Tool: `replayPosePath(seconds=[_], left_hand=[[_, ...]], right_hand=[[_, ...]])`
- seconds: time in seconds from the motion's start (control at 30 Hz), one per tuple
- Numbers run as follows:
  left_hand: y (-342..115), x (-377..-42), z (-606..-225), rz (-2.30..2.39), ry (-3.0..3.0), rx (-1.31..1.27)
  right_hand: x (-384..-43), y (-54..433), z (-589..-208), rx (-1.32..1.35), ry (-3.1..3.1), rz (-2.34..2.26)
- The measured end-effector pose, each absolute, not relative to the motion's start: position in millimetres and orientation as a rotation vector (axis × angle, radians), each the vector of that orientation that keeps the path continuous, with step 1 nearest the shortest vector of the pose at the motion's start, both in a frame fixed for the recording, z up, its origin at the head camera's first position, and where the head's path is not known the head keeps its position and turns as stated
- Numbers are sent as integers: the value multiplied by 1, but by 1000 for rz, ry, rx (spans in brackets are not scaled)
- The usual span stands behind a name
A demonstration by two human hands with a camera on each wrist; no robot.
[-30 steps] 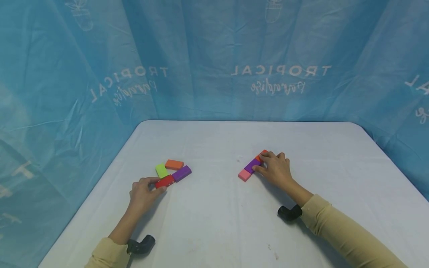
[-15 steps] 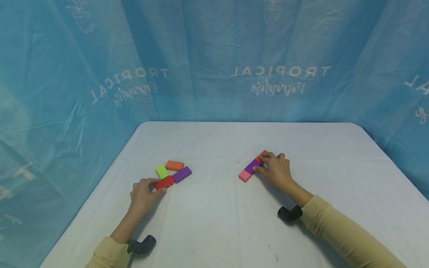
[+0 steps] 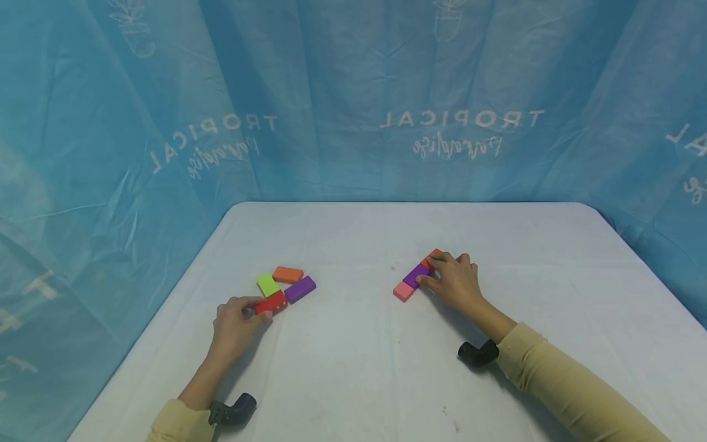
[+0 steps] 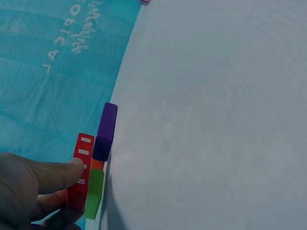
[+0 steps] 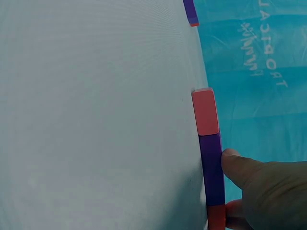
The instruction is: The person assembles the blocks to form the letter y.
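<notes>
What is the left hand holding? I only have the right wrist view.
Observer: The left hand pinches a red rectangular block with white marks.
Operator: Which block is closest behind it?
Observer: The head view shows a lime-green rectangular block on its far side.
Operator: My picture cuts off the row of rectangular blocks. Where does it end?
Observer: At an orange-red rectangular block, its far corner showing past the right hand.

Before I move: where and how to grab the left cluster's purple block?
Likely across its long sides at the right end, from the right: the purple block lies flat, that end juts past the orange block, and the red block crowds the left end.
</notes>
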State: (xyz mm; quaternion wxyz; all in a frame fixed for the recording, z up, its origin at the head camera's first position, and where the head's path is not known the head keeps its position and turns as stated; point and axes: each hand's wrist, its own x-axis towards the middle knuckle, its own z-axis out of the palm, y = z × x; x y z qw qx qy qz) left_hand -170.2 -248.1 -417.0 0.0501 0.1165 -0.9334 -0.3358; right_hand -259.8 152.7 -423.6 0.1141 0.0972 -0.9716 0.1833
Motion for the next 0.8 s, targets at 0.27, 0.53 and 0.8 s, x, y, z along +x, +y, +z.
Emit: replayPosePath(seconds=[0.27, 0.53, 0.8], left_hand=[[-234, -174, -406, -1022, -2803, 240], [-213, -187, -401, -1121, -2787, 141], [-192, -203, -399, -1168, -2763, -1]], right_hand=[[-260, 153, -422, 281, -2854, 535], [-260, 153, -425, 274, -2850, 535], [-261, 154, -426, 283, -2845, 547]])
